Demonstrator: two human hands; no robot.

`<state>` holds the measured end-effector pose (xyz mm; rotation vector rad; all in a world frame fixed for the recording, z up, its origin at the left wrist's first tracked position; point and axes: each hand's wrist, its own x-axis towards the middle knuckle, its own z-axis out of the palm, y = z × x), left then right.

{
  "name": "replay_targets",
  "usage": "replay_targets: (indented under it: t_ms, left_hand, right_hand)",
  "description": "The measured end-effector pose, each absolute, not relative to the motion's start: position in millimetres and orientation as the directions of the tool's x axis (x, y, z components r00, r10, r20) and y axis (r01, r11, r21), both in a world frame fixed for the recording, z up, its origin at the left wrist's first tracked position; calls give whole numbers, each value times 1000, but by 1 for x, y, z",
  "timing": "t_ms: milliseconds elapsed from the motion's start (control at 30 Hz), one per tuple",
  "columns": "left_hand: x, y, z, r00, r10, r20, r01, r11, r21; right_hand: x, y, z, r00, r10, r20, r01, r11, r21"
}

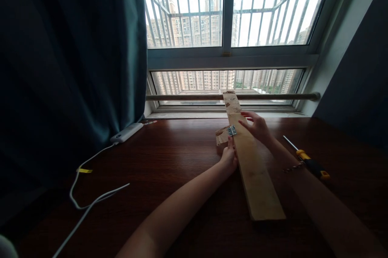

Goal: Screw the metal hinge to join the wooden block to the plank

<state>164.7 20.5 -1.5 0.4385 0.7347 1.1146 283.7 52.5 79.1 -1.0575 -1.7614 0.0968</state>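
Note:
A long pale wooden plank (256,173) lies on the dark wooden desk (169,169), pointing away toward the window. A short wooden block (222,135) sits at its left side, and a small metal hinge (232,130) bridges the two. My left hand (229,157) rests against the plank's left edge just below the hinge, fingers curled with a fingertip near the hinge. My right hand (257,125) lies on the plank beside the hinge, fingers bent and pressing down on the wood.
A yellow-handled screwdriver (307,162) lies on the desk to the right. A white power bank (126,132) with a white cable (87,193) sits at the left by a dark curtain (69,60). A barred window (227,28) and a rail (188,97) are behind.

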Motion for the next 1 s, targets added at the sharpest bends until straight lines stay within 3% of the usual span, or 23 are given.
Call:
replay_targets:
  t_ms: [67, 133, 267, 333, 433, 567, 667, 733, 767, 833, 900, 1000]
  left_hand:
    - [162, 21, 0, 148, 899, -412, -594, 414, 690]
    - [156, 16, 4, 114, 883, -456, -555, 437, 708]
    - [133, -10, 11, 45, 920, -390, -457, 366, 811]
    - [120, -26, 12, -19, 954, -299, -395, 268, 879]
    - [103, -47, 14, -58, 994, -96, -266, 78, 961]
    - [86, -68, 22, 95, 945, 312, 53, -318, 947]
    - [75, -78, 34, 246, 785, 569, 284, -620, 732]
    - [70, -82, 44, 356, 652, 669, 377, -755, 536]
    - [69, -83, 48, 411, 588, 696, 398, -803, 443]
    - [73, -82, 57, 507, 487, 711, 408, -863, 300]
    - [81, -80, 67, 548, 449, 706, 400, -882, 251]
    - [95, -75, 81, 511, 497, 701, 324, -867, 378]
  right_hand:
    - [310, 36, 88, 2, 726, 688, 637, 530, -561]
    - [345, 17, 85, 20, 791, 612, 751, 392, -532]
    - [420, -20, 45, 107, 877, 468, 976, -3, -217]
    - [447, -34, 21, 219, 904, 367, 974, -180, -140]
    - [465, -48, -6, 290, 924, 247, 957, -277, -90]
    - [462, -51, -13, 329, 922, 203, 944, -315, -101]
    - [450, -53, 0, 393, 885, 248, 912, -342, -226]
    - [433, -61, 18, 450, 836, 314, 848, -291, -442]
    - [420, -68, 28, 463, 823, 329, 788, -213, -577]
    - [383, -86, 51, 332, 907, 261, 550, 38, -834]
    - [337, -109, 72, 79, 986, 144, 262, 119, -958]
    - [272, -135, 90, -153, 985, 82, -26, 79, -997]
